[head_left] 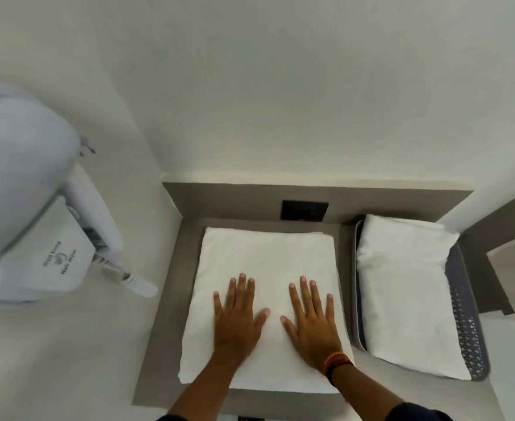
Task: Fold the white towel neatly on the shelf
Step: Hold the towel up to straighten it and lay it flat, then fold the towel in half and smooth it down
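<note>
The white towel (265, 268) is lying flat as a folded rectangle on the grey shelf (165, 299), filling most of its left part, with its near edge reaching toward the shelf's front lip. The person is pressing both palms down on the towel's near half: the left hand (236, 320) and the right hand (312, 323) are resting side by side, thumbs nearly meeting, fingers (242, 287) spread and released, grasping nothing. A beaded wristband (336, 361) is sitting on the right wrist.

The towel is looking soft, thick and light; it will probably slump and crease rather than hold a shape, so any further fold would best be taken at two corners of one edge, pinching all layers together, then smoothed flat afterwards. The layered far edge is showing a slight step, suggesting the layers are not perfectly aligned. Judging from the flat pose, the person seems to be smoothing, near the end of the task.

Just to the right, a grey perforated basket (469, 323) is standing on the same shelf, holding another folded white towel (408, 293) that is filling nearly all of it. A dark wall plate (305, 210) is set in the back panel. On the left wall a white hair dryer unit (28, 192) is hanging, well apart from the shelf.
</note>
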